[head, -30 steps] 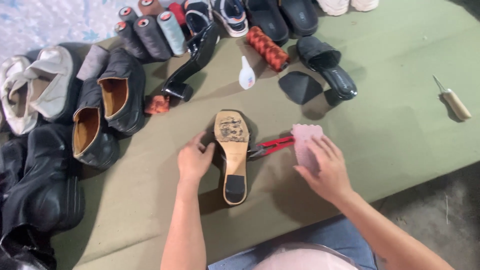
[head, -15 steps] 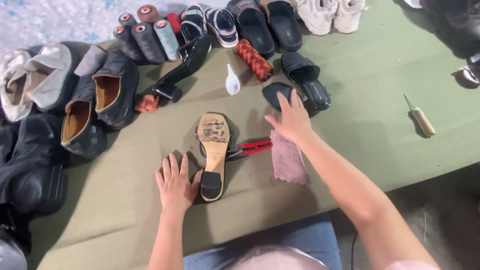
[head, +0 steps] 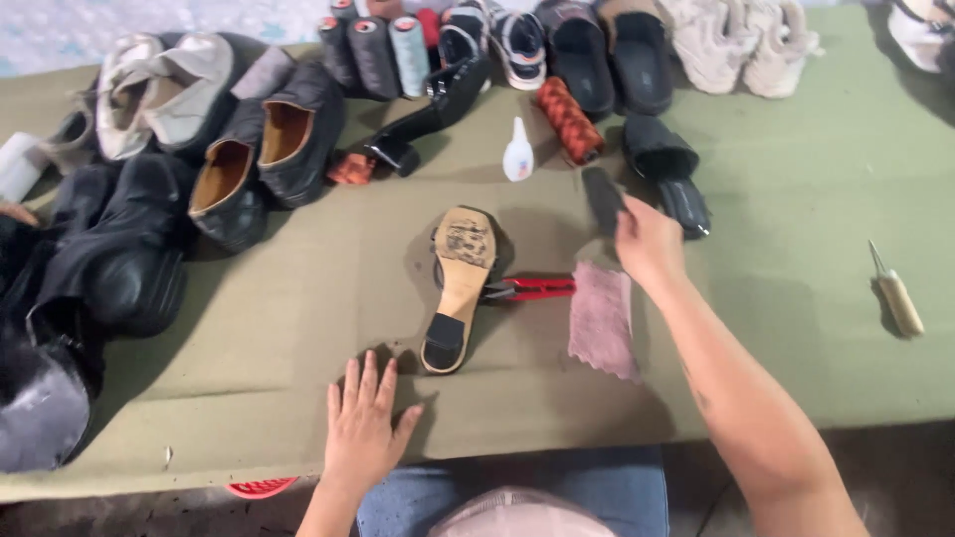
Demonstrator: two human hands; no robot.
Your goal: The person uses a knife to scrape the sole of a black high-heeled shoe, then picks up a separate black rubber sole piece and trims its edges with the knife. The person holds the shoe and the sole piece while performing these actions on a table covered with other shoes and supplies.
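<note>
- Right of the upturned heeled sandal (head: 460, 288), my right hand (head: 645, 239) is pinched on a dark flat sole piece (head: 603, 197), lifting it just off the green mat (head: 816, 189).
- My left hand (head: 363, 428) sits below the sandal's heel end, palm down, fingers spread flat on the mat, gripping nothing. Hands are well apart, one on each side of the sandal.
- Red-handled pliers (head: 532, 289) poke out from under the sandal toward the right, and a pink cloth (head: 602, 320) lies just beyond them, right under my forearm.
- Risk as I see it: dragging that forearm back toward the sandal could snag the cloth or knock the pliers. A loose pinch could also drop the sole piece onto the black slide sandal (head: 671, 169) right next to it.
- The small white glue bottle (head: 517, 154) stands above the sandal's toe, near my reach path. A careless swing would tip it.
- Left of the sandal it's crowded: brown-lined black shoes (head: 254, 164) and black boots (head: 109, 259), so no room that way.
- Open room is the bare mat far right of the sandal, up to the wooden-handled awl (head: 895, 293), plus the strip between the sandal and the near mat edge, which sits close to my left hand.
</note>
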